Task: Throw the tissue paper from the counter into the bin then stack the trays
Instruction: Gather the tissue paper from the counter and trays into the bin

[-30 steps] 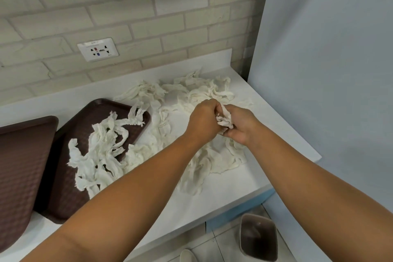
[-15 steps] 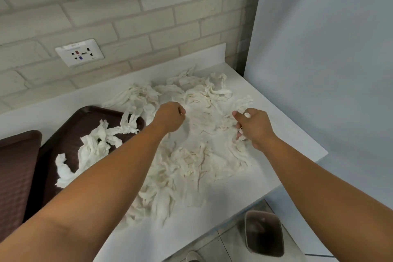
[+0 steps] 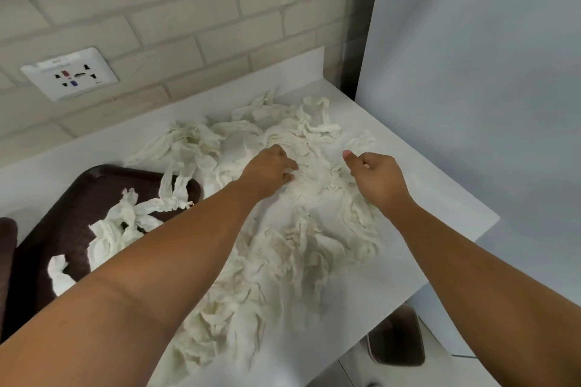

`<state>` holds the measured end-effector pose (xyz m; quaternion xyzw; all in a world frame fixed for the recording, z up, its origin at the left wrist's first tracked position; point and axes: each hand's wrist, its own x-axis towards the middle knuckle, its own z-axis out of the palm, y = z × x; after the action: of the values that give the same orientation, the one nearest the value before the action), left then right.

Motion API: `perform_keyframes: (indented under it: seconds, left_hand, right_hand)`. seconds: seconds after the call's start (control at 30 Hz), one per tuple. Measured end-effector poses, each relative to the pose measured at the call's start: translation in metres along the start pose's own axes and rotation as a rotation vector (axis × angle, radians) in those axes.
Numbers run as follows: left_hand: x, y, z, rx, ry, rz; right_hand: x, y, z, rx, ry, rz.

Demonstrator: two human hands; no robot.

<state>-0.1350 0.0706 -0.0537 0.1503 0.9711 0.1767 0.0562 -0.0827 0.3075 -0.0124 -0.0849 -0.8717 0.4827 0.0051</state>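
Observation:
A big heap of crumpled white tissue paper (image 3: 292, 248) covers the white counter (image 3: 446, 210). My left hand (image 3: 270, 170) rests on the heap's far part, fingers spread and pointing down onto the paper. My right hand (image 3: 374, 176) hovers just right of it, thumb sticking out, fingers curled down into the tissue; whether they grip any is hidden. A brown tray (image 3: 56, 229) lies at the left with several tissue strips (image 3: 125, 223) on it. A second brown tray (image 3: 6, 239) shows only at the left edge. The dark bin (image 3: 396, 342) stands on the floor below the counter's front right corner.
A brick wall with a white power socket (image 3: 69, 72) runs behind the counter. A tall pale blue panel (image 3: 471, 72) closes off the right side. The counter's front edge runs diagonally above the bin.
My hands, first pressed together around a wad of tissue, came apart and moved toward the far part of the heap. The left fist has loosened. The view has shifted closer and to the right.

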Motion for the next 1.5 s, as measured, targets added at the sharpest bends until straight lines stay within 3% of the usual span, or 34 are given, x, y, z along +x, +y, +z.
perform_keyframes:
  seconds: [0.1, 0.2, 0.3, 0.4, 0.6, 0.67, 0.8, 0.9, 1.1, 1.2, 1.33, 1.5]
  left_hand:
    - [0.001, -0.003, 0.001, -0.01, -0.022, 0.029]
    - [0.0, -0.001, -0.007, -0.092, 0.108, 0.03]
    - [-0.001, -0.001, -0.028, -0.571, 0.195, -0.152]
    - [-0.002, -0.004, -0.048, -1.046, 0.1, -0.256]
    - [-0.01, -0.005, -0.072, -1.459, 0.009, -0.333]
    - [-0.015, -0.005, -0.07, -1.421, 0.023, -0.432]
    - [-0.026, -0.004, -0.056, -1.058, 0.088, -0.568]
    - [-0.035, -0.006, -0.048, -1.153, 0.174, -0.634]
    - [-0.05, 0.014, -0.05, -1.534, 0.197, -0.562]
    - [-0.062, 0.049, -0.053, -1.386, 0.149, -0.511]
    - [-0.073, 0.117, -0.05, -1.141, 0.097, -0.443]
    - [-0.088, 0.204, -0.02, -1.134, 0.078, -0.469]
  right_hand:
    - [0.002, 0.0, 0.009, 0.04, -0.004, -0.003]
    - [0.004, -0.003, 0.013, 0.06, -0.012, 0.008]
    - [0.007, -0.004, 0.014, 0.064, 0.007, 0.011]
    - [0.008, -0.008, 0.015, 0.086, 0.009, 0.001]
    - [0.007, -0.014, 0.022, 0.133, -0.061, -0.01]
    - [0.007, -0.014, 0.025, 0.141, -0.081, -0.002]
    - [0.003, -0.016, 0.03, 0.128, -0.119, 0.001]
    - [-0.001, -0.016, 0.03, 0.135, -0.136, -0.013]
    - [-0.013, -0.015, 0.017, 0.254, -0.153, 0.035]
    - [-0.024, -0.014, 0.0, 0.33, -0.193, 0.051]
    - [-0.042, 0.001, -0.032, 0.261, -0.162, -0.008]
    - [-0.075, 0.046, -0.097, 0.156, -0.035, -0.055]
